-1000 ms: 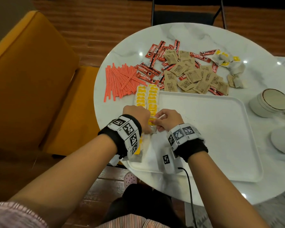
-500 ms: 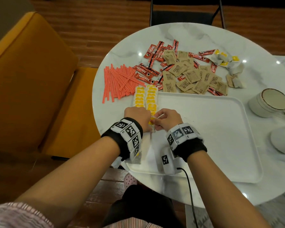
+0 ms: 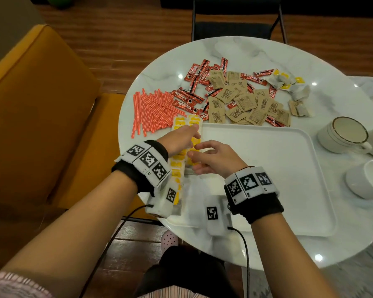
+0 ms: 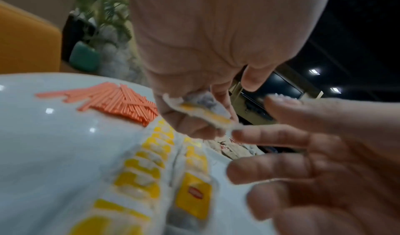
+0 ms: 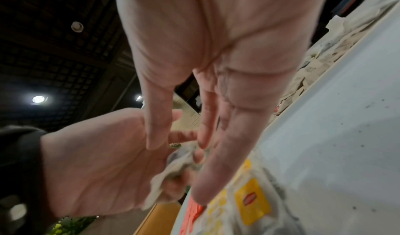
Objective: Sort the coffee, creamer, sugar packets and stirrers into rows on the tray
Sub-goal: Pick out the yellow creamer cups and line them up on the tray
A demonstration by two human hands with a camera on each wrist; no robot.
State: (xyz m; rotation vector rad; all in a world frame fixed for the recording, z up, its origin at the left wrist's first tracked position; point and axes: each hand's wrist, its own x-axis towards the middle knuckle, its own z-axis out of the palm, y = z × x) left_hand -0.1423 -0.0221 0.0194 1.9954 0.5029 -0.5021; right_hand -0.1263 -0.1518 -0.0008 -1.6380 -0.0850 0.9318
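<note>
Two rows of yellow-and-white packets (image 3: 178, 166) lie along the left side of the white tray (image 3: 267, 168). My left hand (image 3: 192, 130) hovers over the far end of these rows and pinches one yellow-and-white packet (image 4: 199, 112), also seen crumpled in the right wrist view (image 5: 179, 166). Just beside it, my right hand (image 3: 194, 158) is held above the rows with fingers (image 5: 216, 161) straight and nothing in them. Orange stirrers (image 3: 153, 112), red coffee sticks (image 3: 187, 102) and brown sugar packets (image 3: 241, 100) lie on the table beyond the tray.
Loose yellow-and-white packets (image 3: 284, 80) sit at the far right of the pile. Two white cups (image 3: 345, 134) (image 3: 368, 179) stand right of the tray. A yellow armchair (image 3: 41, 104) is on the left and a dark chair (image 3: 235, 29) stands behind the round marble table (image 3: 267, 54).
The hands were pinched together over the near part of the rows. Now my left hand has moved toward the far end with a packet, and my right hand has let go and opened.
</note>
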